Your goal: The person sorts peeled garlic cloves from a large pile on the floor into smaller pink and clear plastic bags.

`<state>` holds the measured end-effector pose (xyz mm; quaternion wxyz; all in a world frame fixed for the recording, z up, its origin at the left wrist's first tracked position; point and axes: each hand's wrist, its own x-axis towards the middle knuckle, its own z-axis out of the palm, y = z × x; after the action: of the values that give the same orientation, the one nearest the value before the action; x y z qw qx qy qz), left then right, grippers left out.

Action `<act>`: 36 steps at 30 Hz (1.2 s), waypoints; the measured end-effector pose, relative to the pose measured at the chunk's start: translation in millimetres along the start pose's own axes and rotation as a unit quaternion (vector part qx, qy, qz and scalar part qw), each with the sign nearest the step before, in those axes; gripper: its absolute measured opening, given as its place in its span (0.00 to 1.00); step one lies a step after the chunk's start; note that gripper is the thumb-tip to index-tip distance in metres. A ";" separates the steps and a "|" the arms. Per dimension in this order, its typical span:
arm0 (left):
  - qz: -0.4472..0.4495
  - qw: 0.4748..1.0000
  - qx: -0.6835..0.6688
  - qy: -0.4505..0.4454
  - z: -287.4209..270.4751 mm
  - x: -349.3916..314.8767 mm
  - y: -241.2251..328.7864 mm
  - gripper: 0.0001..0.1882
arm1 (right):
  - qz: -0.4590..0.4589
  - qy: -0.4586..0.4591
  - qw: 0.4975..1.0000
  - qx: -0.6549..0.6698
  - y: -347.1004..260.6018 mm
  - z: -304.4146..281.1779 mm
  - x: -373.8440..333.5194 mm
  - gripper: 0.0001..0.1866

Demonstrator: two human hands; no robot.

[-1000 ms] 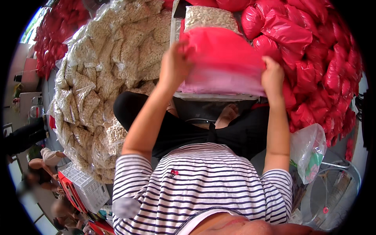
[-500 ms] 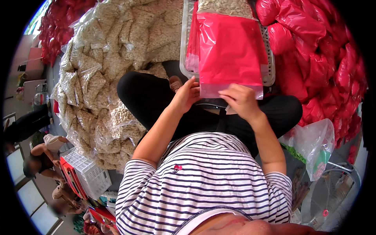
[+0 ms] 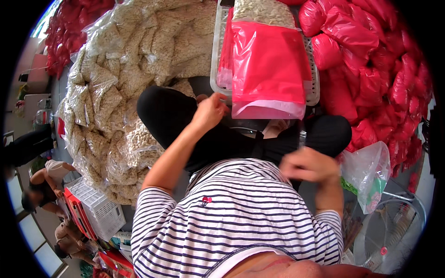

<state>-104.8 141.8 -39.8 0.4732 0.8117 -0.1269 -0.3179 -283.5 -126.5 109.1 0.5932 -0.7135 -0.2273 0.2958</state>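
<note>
A flat red plastic bag (image 3: 271, 65) with a clear lower edge lies over a white plastic basket in front of me; that edge now bows into an arch. Just left of its lower corner is my left hand (image 3: 211, 112), fingers loosely curled and apart, holding nothing. My right hand (image 3: 311, 164), blurred by motion, is closed near my right thigh, below the bag. A thin shiny clear strip (image 3: 302, 135) trails up from its fingers toward the bag's corner. At the far end of the red bag lies a clear bag of pale seeds (image 3: 264, 12).
More red bags (image 3: 225, 60) lie along the left inside of the white basket (image 3: 214, 76). Clear seed-filled bags (image 3: 99, 97) heap up on my left, filled red bags (image 3: 366, 83) on my right. A clear plastic bag (image 3: 366, 169) and a fan (image 3: 391, 231) stand lower right. People work far left.
My right hand has left the bag's clear edge and pulled back toward my body with a thin strip. The edge now bows. My left hand has moved slightly down and left, off the bag.
</note>
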 end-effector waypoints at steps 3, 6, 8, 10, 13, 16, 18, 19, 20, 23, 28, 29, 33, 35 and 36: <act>0.267 0.885 0.364 0.113 -19.5 12.0 22.5 0.33 | 0.100 0.334 0.933 0.094 -7.2 -33.7 -117.8 0.14; 0.322 0.817 0.478 0.028 -16.8 25.1 65.6 0.45 | 0.350 0.472 0.532 -0.610 67.1 -82.8 -168.2 0.10; 0.406 0.760 0.507 -0.012 -12.2 38.2 73.0 0.45 | 0.234 0.490 0.599 -0.589 83.8 -92.5 -110.1 0.15; 0.457 0.721 0.518 -0.058 -9.4 51.4 74.6 0.45 | 0.173 0.394 0.648 -0.628 98.8 -95.8 -70.6 0.27; 0.561 0.645 0.512 -0.086 -11.7 60.2 70.0 0.41 | 0.062 0.351 0.691 -0.628 121.9 -107.9 -35.1 0.33; 0.503 0.773 0.386 0.004 -17.8 49.9 61.1 0.36 | 0.005 0.335 0.698 -0.633 128.2 -111.4 -19.8 0.35; 0.417 0.839 0.340 0.088 -9.8 44.7 55.4 0.27 | -0.020 0.331 0.698 -0.635 132.3 -109.9 -10.9 0.35; 0.362 0.878 0.295 0.105 -4.2 40.0 51.2 0.26 | -0.030 0.334 0.698 -0.633 133.9 -108.0 -9.4 0.36; 0.306 0.911 0.248 0.122 2.4 37.6 46.8 0.24 | -0.040 0.338 0.697 -0.631 135.6 -107.0 -7.8 0.36; 0.061 0.990 -0.078 0.104 34.2 23.6 36.0 0.15 | -0.054 0.399 0.694 -0.596 135.3 -109.1 1.2 0.31; -0.165 0.811 -0.547 -0.123 58.8 -1.0 33.5 0.16 | -0.058 0.454 0.730 -0.507 116.9 -108.3 8.3 0.31; -0.160 0.815 -0.545 -0.118 60.2 -5.2 38.7 0.16 | -0.053 0.446 0.750 -0.485 119.0 -110.2 6.5 0.32; -0.096 0.878 -0.463 -0.079 69.6 2.6 25.7 0.16 | -0.062 0.445 0.781 -0.435 119.8 -112.6 3.8 0.32; -0.138 0.875 -0.464 -0.021 70.1 2.0 19.6 0.14 | -0.065 0.453 0.799 -0.389 117.3 -113.4 1.8 0.30; -0.159 0.872 -0.463 0.008 69.2 0.8 20.5 0.13 | -0.064 0.455 0.807 -0.372 118.3 -114.9 1.3 0.29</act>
<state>-146.2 83.1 -46.9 0.7392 0.5112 0.1694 -0.4045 -206.3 -230.3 6.7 0.3354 -0.9162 -0.0688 -0.2083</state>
